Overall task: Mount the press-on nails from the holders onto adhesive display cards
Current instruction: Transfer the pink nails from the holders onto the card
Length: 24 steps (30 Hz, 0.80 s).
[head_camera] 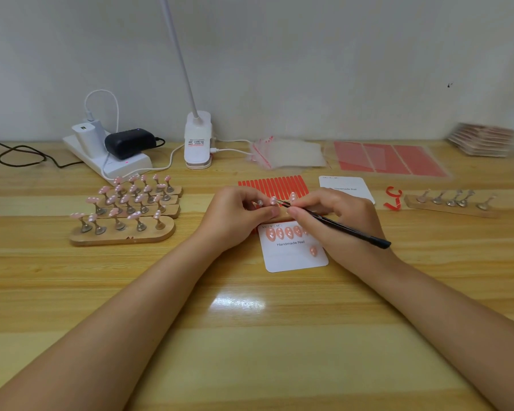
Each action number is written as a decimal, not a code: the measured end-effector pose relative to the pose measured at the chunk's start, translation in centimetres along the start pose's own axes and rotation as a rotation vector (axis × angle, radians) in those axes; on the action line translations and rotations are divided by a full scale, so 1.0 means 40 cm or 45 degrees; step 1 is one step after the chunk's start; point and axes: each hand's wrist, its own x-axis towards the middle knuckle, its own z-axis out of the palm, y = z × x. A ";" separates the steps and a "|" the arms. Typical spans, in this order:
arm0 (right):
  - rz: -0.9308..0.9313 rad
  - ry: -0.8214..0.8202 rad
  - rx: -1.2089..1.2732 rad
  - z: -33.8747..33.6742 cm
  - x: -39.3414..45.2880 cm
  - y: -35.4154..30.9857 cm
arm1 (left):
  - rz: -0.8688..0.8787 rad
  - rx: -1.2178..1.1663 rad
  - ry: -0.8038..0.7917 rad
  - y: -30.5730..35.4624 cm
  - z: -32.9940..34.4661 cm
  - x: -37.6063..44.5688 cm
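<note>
**Nail lifted above the card**

Head view: the left hand (238,215) fingers pinch a pink nail (273,200) (on its holder), the right hand (336,215) pinching a black tool (339,225) touching it, just beyond the display card (294,256) on the worktop (250,336).

Both hands (238,216) (336,215) curled, fingertips together.

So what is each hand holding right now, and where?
Right hand pinches the black tool near its tip. Left hand pinches something at the holder; what exactly cannot be told.
</note>
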 end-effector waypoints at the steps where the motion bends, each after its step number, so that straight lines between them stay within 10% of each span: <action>1: 0.005 0.008 0.003 0.000 0.001 0.001 | -0.001 0.005 0.002 0.000 0.000 0.001; 24: 0.035 -0.020 0.035 0.001 0.000 -0.003 | 0.039 0.037 -0.001 0.002 0.000 -0.001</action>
